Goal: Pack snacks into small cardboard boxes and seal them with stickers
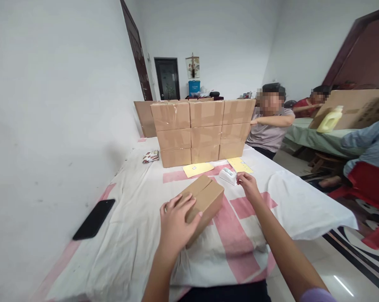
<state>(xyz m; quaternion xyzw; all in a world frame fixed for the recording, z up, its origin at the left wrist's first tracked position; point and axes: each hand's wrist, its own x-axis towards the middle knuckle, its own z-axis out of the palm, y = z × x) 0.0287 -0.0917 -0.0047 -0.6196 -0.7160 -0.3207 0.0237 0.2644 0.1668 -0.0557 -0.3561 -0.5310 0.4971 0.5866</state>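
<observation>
A closed brown cardboard box (205, 197) lies on the cloth-covered table in front of me. My left hand (178, 220) rests on its near left side, fingers spread over the top edge and thumb along the near face. Just beyond the box's right corner, my right hand (247, 184) has its fingers pinched together at the right end of a small white object (228, 175), perhaps a tape dispenser; what the fingertips hold is too small to make out. Behind these, a yellow sheet (198, 169) and a second yellow sheet (240, 165) lie flat.
Stacked taped cartons (205, 134) form a wall across the table's far part. A black phone (94, 219) lies at the left edge, and a patterned packet (150, 157) beside the stack. A person (265, 130) sits behind the right edge; others sit farther right, near a red chair (365, 188).
</observation>
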